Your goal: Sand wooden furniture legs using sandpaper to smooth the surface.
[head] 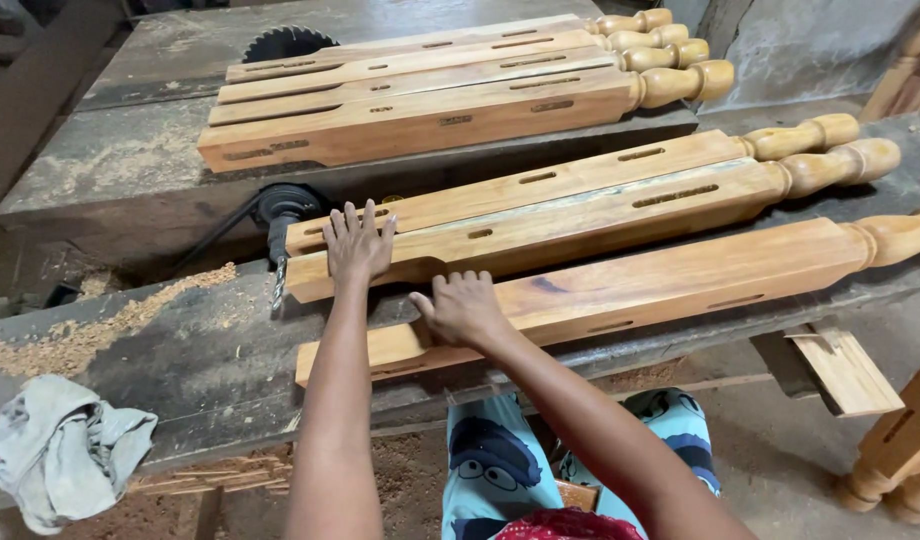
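Sawdust-strewn workshop counter (180,340): three turned wooden legs near its front edge. Left hand (358,243) flat, fingers spread, on middle leg (580,215); right hand (464,306) open, palm down on nearest leg (660,280). Step judged: positioning; shifting either needs a closed grip. Drill bit (277,285) just left.

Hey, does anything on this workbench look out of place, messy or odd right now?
Mostly mess. Sawdust is spilled in a loose pile across the bench's left end, and a crumpled rag hangs over its front edge. The nearest table leg, under the right hand, lies slightly skewed to the two behind it.
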